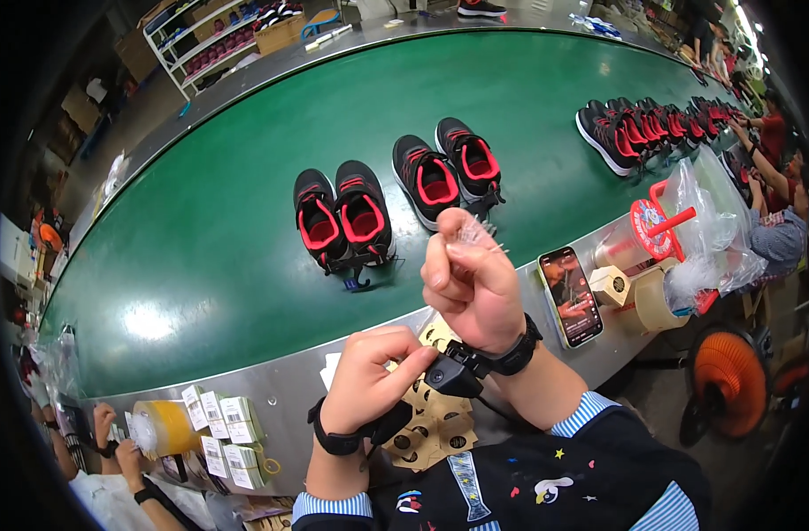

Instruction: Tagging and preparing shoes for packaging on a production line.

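Raised over the belt's near edge, my right hand (480,288) pinches a small bunch of thin clear plastic strands (475,234). My left hand (373,376) is curled beside my right wrist, its thumb by the small black camera (453,376) strapped there. What its fingers hold, if anything, is hidden. Beneath both hands lie several brown paper cards (435,429) with dark round marks. Beyond them, one pair of black-and-red sneakers (362,217) stands at the left, with a small black hanger (356,281) at its heels. A second pair (427,181) stands just behind my right hand.
A green conveyor belt (227,292) curves across. Stacked labels (236,420) and a yellow tape roll (165,427) lie left. A phone (570,296), a tan tape roll (659,299) and a lidded cup (639,239) stand right. More sneakers (630,133) line the belt. Other people work at both sides.
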The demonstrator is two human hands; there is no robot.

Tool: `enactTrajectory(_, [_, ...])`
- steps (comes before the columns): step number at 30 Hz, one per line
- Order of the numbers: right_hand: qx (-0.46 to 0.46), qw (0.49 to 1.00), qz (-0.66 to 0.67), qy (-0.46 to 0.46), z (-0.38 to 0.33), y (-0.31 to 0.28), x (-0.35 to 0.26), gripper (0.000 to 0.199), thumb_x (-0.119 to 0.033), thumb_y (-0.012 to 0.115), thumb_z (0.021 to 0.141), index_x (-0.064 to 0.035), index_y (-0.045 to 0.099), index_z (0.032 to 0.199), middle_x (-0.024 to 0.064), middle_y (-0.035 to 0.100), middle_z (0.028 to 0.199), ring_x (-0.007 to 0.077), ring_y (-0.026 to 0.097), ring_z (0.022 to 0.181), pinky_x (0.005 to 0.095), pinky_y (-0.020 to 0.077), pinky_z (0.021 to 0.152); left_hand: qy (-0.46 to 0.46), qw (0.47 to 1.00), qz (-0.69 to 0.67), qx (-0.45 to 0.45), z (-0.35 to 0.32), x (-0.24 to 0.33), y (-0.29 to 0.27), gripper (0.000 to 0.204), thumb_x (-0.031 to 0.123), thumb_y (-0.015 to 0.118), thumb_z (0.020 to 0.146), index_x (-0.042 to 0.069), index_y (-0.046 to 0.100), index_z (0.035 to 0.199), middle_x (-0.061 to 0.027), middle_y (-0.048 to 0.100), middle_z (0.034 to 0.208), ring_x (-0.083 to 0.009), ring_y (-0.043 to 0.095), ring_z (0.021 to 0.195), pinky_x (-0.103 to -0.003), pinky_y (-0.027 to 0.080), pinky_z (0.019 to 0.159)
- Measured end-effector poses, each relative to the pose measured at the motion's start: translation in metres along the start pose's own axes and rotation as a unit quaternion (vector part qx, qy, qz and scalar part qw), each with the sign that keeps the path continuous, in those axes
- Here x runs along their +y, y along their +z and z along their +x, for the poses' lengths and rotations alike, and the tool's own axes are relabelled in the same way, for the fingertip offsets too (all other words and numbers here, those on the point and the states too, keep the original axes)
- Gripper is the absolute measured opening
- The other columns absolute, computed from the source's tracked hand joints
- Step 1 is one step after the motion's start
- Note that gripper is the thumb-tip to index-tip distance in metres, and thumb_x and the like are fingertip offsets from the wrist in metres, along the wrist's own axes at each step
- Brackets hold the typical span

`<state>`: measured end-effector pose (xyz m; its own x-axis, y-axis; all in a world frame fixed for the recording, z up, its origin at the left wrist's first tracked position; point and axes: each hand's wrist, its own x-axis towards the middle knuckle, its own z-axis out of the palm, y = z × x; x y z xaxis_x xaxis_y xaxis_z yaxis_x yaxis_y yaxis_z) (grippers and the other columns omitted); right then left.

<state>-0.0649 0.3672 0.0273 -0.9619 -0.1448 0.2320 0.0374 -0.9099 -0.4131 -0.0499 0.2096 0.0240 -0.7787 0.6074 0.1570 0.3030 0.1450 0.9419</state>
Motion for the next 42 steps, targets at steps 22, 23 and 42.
enactTrajectory(22, [0.0, 0.987, -0.139, -0.082, 0.003, -0.013, -0.006, 0.015, -0.011, 0.041, 0.08, -0.0062, 0.049, 0.093, 0.0068, 0.053, 0.072, 0.0043, 0.023, 0.04, 0.0184, 0.0208, 0.037, 0.231, 0.955, -0.185, -0.015, -0.022, 0.035, 0.015, 0.017, 0.026, 0.066, 0.069, 0.013, 0.054, 0.071, -0.0056, 0.054, 0.085, -0.0235, 0.046, 0.09, -0.041, 0.033, 0.088])
enactTrajectory(23, [-0.017, 0.989, -0.133, -0.065, 0.005, -0.007, -0.002, 0.016, -0.011, 0.041, 0.081, -0.0063, 0.05, 0.094, 0.0066, 0.053, 0.073, 0.0043, 0.023, 0.04, 0.0183, 0.0208, 0.037, 0.188, 0.945, -0.253, -0.086, -0.03, 0.049, 0.019, 0.017, 0.024, 0.062, 0.074, 0.017, 0.048, 0.069, -0.0005, 0.051, 0.084, -0.0198, 0.044, 0.087, -0.043, 0.029, 0.094])
enactTrajectory(42, [-0.028, 0.986, -0.161, -0.021, 0.003, -0.003, 0.019, 0.019, -0.007, 0.038, 0.082, -0.0028, 0.052, 0.094, 0.0089, 0.054, 0.071, 0.0037, 0.026, 0.039, 0.0176, 0.0218, 0.036, 0.273, 0.908, -0.311, 0.065, -0.047, 0.034, 0.039, 0.043, 0.038, 0.057, 0.079, 0.012, 0.037, 0.107, -0.0001, 0.047, 0.092, -0.0178, 0.044, 0.074, -0.036, 0.039, 0.078])
